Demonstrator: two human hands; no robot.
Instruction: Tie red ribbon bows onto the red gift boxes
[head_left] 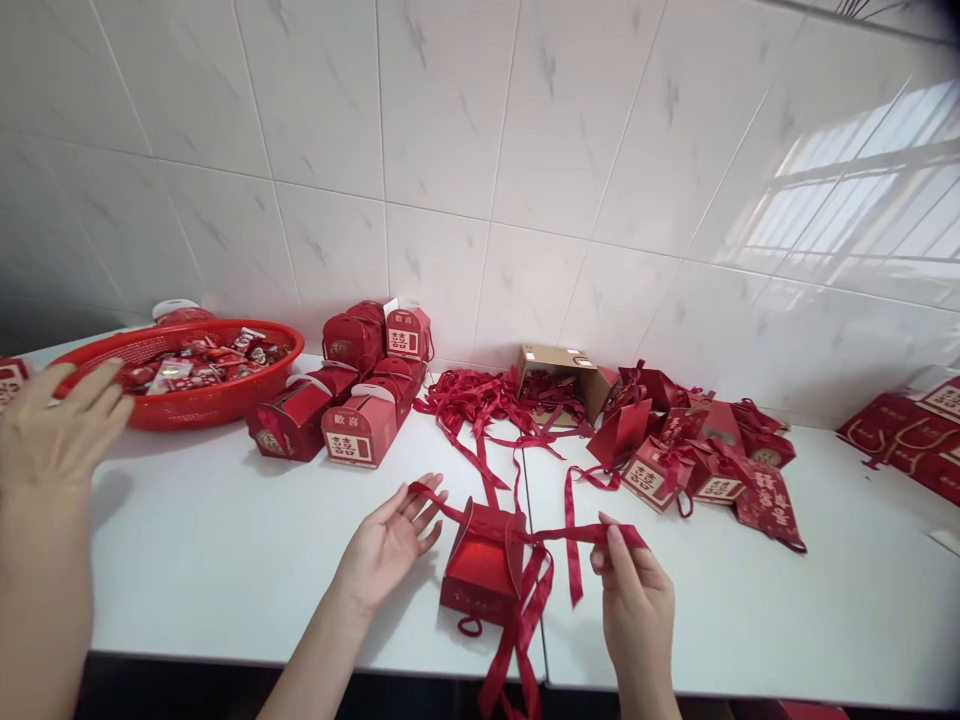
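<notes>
left hand (390, 540) fingers spread | right hand (634, 590) fingers pinch ribbon (585, 533) | box (484, 565) near table (225, 560) edge

Left hand (390, 540), right hand (634, 590) bare; forearms (315, 650) bare, unsleeved.

The characters 歡喜 are printed above a 囍 sign on the label of the front gift box (358, 432). A 囍 sign is also carried by the rear stacked box (406, 335). Gold writing on the red bag (772, 505) cannot be read.
</notes>
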